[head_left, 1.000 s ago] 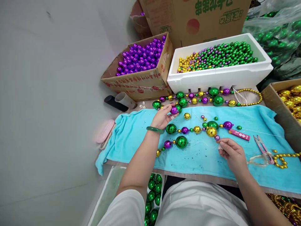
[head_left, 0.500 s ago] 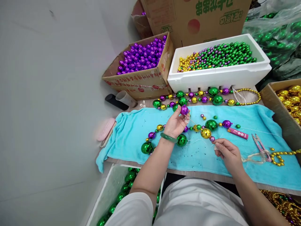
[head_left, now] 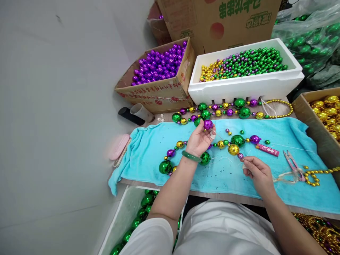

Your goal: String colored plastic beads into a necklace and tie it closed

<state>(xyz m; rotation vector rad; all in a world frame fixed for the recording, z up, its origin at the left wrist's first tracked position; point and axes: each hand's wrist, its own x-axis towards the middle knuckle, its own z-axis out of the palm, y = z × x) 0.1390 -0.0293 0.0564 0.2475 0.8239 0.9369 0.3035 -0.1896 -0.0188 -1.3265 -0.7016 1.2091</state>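
Note:
My left hand [head_left: 198, 139], with a green bangle on the wrist, pinches a purple ball [head_left: 208, 124] at its fingertips above the turquoise towel [head_left: 148, 148]. A thin thread runs from that ball toward my right hand [head_left: 256, 172], whose fingers are pinched together on the thread just below a small purple bead. A half-strung strand of green, gold and purple balls [head_left: 233, 148] lies across the towel between both hands, with a large green ball [head_left: 165, 166] at its left end.
A cardboard box of purple balls [head_left: 159, 65] and a white foam box of small mixed beads [head_left: 244, 63] stand behind. A finished strand [head_left: 228, 111] lies before them. Snips [head_left: 293, 164], a pink lighter [head_left: 267, 149], a gold chain [head_left: 316, 175] and a box of gold balls [head_left: 326, 113] are on the right.
My left hand picked up the purple ball and brought it rightward over the strand. The strand's left end slid further left on the towel. My right hand stayed nearly still.

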